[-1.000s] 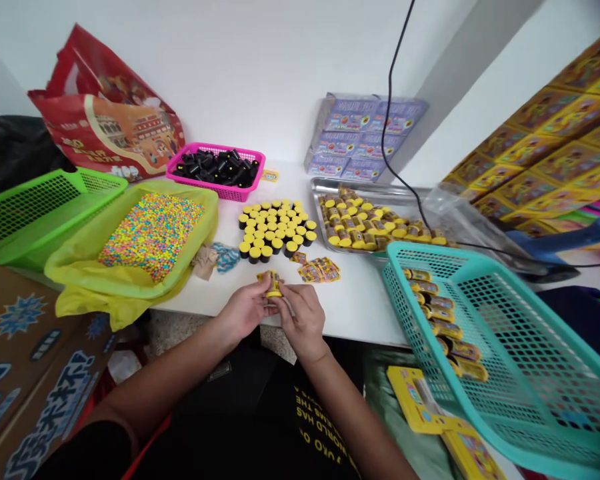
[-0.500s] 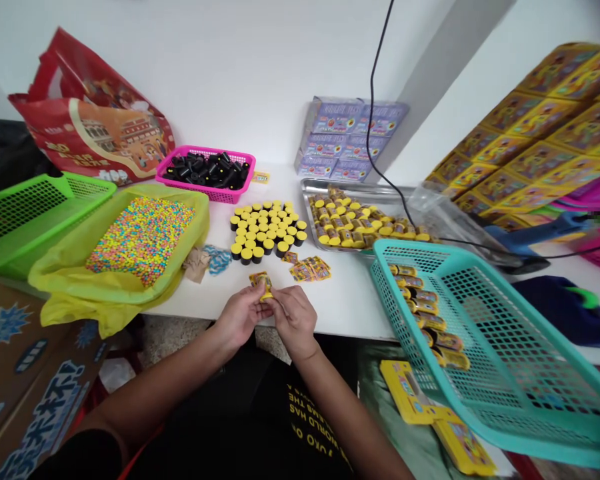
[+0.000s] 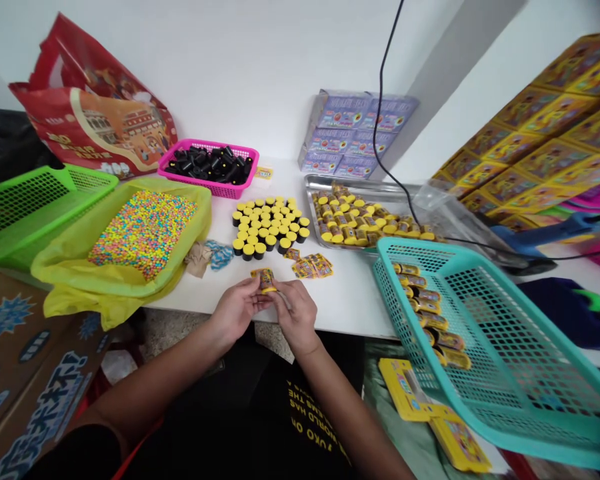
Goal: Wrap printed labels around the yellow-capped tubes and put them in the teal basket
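Note:
My left hand (image 3: 236, 310) and my right hand (image 3: 296, 313) meet at the front edge of the white table (image 3: 353, 293), both pinched on one small yellow-capped tube (image 3: 267, 280) with a yellow label around it. Just beyond it lie loose yellow labels (image 3: 311, 266) and a cluster of several black tubes with yellow caps (image 3: 269, 225) standing upright.
A yellow-lined tray of coloured candy beads (image 3: 143, 230) sits left, with a green basket (image 3: 30, 207) beyond. A pink basket of black tubes (image 3: 210, 167) stands at the back. A metal tray of labelled tubes (image 3: 365, 223) and a teal basket (image 3: 500, 353) lie right. Yellow boxes (image 3: 545, 147) are stacked far right.
The hands keep hold of the same tube and have turned it slightly between the fingers. The view has shifted a little; nothing on the table has moved.

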Available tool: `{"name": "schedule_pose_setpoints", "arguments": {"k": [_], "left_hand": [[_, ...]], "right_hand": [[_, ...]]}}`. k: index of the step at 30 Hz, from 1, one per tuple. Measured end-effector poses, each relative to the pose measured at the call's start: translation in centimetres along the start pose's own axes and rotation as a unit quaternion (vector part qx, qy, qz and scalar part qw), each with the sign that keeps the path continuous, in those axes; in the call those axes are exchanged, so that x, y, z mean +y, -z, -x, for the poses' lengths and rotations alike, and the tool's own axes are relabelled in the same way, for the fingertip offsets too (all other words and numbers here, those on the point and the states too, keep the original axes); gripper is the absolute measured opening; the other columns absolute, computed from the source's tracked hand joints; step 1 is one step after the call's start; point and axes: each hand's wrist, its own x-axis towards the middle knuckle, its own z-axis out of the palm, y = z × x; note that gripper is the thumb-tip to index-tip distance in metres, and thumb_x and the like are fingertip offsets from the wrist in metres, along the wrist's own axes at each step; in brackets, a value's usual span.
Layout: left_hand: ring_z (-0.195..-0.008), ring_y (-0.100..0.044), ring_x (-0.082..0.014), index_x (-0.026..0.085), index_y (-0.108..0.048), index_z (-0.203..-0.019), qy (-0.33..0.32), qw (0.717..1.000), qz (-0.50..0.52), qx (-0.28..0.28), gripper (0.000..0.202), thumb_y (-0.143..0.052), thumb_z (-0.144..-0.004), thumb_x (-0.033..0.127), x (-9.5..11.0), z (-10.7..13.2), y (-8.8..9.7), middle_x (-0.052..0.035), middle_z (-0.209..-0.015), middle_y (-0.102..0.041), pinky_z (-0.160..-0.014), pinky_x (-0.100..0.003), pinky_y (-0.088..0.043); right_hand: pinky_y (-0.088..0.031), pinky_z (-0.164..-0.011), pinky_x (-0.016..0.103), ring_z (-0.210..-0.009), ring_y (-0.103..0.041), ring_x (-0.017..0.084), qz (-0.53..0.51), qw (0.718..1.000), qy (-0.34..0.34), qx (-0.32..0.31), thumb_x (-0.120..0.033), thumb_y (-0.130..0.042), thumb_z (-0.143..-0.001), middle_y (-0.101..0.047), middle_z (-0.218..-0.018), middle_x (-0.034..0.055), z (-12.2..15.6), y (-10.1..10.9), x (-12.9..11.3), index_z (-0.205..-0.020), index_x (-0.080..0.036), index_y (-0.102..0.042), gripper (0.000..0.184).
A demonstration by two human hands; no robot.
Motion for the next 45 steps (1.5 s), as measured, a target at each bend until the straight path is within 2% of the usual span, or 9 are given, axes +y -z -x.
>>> {"name": "schedule_pose_setpoints", "arguments": {"k": [4, 10, 14, 20, 25, 28, 35, 41, 45], "left_hand": [[-0.067, -0.063, -0.0123, 0.013, -0.067, -0.080, 0.005, 1.000, 0.008, -0.005, 0.014, -0.078, -0.075, 0.020, -0.1, -0.2, 0.0, -0.0043, -0.078, -0.069, -0.068, -0.025, -0.049], [-0.066, -0.061, -0.0109, 0.011, -0.070, -0.084, 0.035, 0.999, 0.012, -0.014, 0.010, -0.074, -0.079, 0.019, -0.4, -0.1, -0.5, -0.0045, -0.077, -0.067, -0.065, -0.022, -0.047], [-0.062, -0.060, -0.0118, 0.012, -0.069, -0.082, 0.056, 0.998, -0.001, -0.019, 0.008, -0.072, -0.080, 0.019, 0.0, -0.1, -0.5, -0.0047, -0.074, -0.067, -0.062, -0.022, -0.046], [-0.057, -0.057, -0.0095, 0.011, -0.070, -0.081, 0.024, 0.999, -0.021, -0.012, 0.014, -0.076, -0.077, 0.023, 0.2, -0.1, -0.3, -0.0036, -0.069, -0.065, -0.059, -0.022, -0.043], [-0.064, -0.064, -0.0146, 0.010, -0.072, -0.086, 0.029, 0.999, -0.033, -0.004, 0.020, -0.074, -0.079, 0.029, 0.4, 0.0, -0.1, -0.0074, -0.074, -0.070, -0.061, -0.024, -0.045], [-0.063, -0.064, -0.0141, 0.010, -0.071, -0.082, 0.018, 0.999, -0.028, 0.005, 0.016, -0.077, -0.076, 0.023, 0.3, 0.0, -0.2, -0.0072, -0.073, -0.070, -0.062, -0.023, -0.045], [-0.058, -0.061, -0.0107, 0.009, -0.068, -0.075, 0.003, 1.000, -0.022, 0.005, 0.021, -0.081, -0.071, 0.025, -0.6, -0.2, -0.4, -0.0051, -0.068, -0.068, -0.059, -0.021, -0.046], [-0.058, -0.060, -0.0094, 0.011, -0.069, -0.079, 0.009, 1.000, -0.014, -0.004, 0.021, -0.082, -0.070, 0.024, -0.4, -0.2, -0.7, -0.0027, -0.069, -0.067, -0.058, -0.020, -0.045], [-0.060, -0.063, -0.0121, 0.011, -0.067, -0.080, 0.022, 0.999, -0.036, 0.008, 0.026, -0.079, -0.075, 0.034, -0.4, -0.2, -0.8, -0.0045, -0.068, -0.068, -0.057, -0.022, -0.044]], "right_hand": [[-0.057, -0.072, 0.036, -0.085, -0.063, 0.019, -0.007, 1.000, 0.008, 0.001, -0.015, -0.058, -0.091, -0.067, -0.095, 0.0073, 0.1, 0.2, -0.1, -0.117, -0.025, -0.066, 0.029], [-0.055, -0.061, 0.031, -0.072, -0.061, 0.017, -0.017, 0.999, -0.014, 0.029, -0.014, -0.056, -0.091, -0.062, -0.078, 0.0039, 0.5, 0.1, -0.4, -0.105, -0.023, -0.069, 0.021], [-0.054, -0.062, 0.030, -0.072, -0.060, 0.016, -0.036, 0.998, -0.025, 0.041, -0.014, -0.057, -0.091, -0.061, -0.079, 0.0032, 0.4, 0.2, -0.4, -0.102, -0.021, -0.068, 0.017], [-0.056, -0.076, 0.033, -0.089, -0.063, 0.018, -0.026, 0.999, -0.011, -0.035, -0.017, -0.056, -0.092, -0.066, -0.099, 0.0072, -0.1, 0.5, -0.4, -0.119, -0.024, -0.064, 0.029], [-0.055, -0.070, 0.032, -0.078, -0.063, 0.016, -0.060, 0.996, -0.060, -0.006, -0.019, -0.058, -0.092, -0.065, -0.087, 0.0043, -0.1, 0.3, -0.2, -0.112, -0.023, -0.067, 0.023], [-0.055, -0.070, 0.032, -0.079, -0.063, 0.017, -0.053, 0.997, -0.047, 0.001, -0.020, -0.058, -0.092, -0.065, -0.088, 0.0046, 0.0, 0.3, -0.1, -0.110, -0.022, -0.068, 0.021], [-0.053, -0.061, 0.029, -0.070, -0.060, 0.015, -0.029, 0.999, -0.021, 0.035, -0.016, -0.058, -0.092, -0.063, -0.079, 0.0032, 0.4, 0.2, 0.2, -0.100, -0.021, -0.069, 0.014], [-0.056, -0.074, 0.034, -0.087, -0.064, 0.018, -0.018, 0.999, -0.006, -0.037, -0.017, -0.056, -0.092, -0.065, -0.096, 0.0077, 0.1, 0.8, 0.3, -0.119, -0.022, -0.063, 0.028], [-0.054, -0.065, 0.029, -0.076, -0.062, 0.015, -0.040, 0.999, -0.017, -0.007, -0.016, -0.056, -0.093, -0.063, -0.086, 0.0052, 0.1, 0.6, 0.2, -0.110, -0.022, -0.068, 0.022]]}}
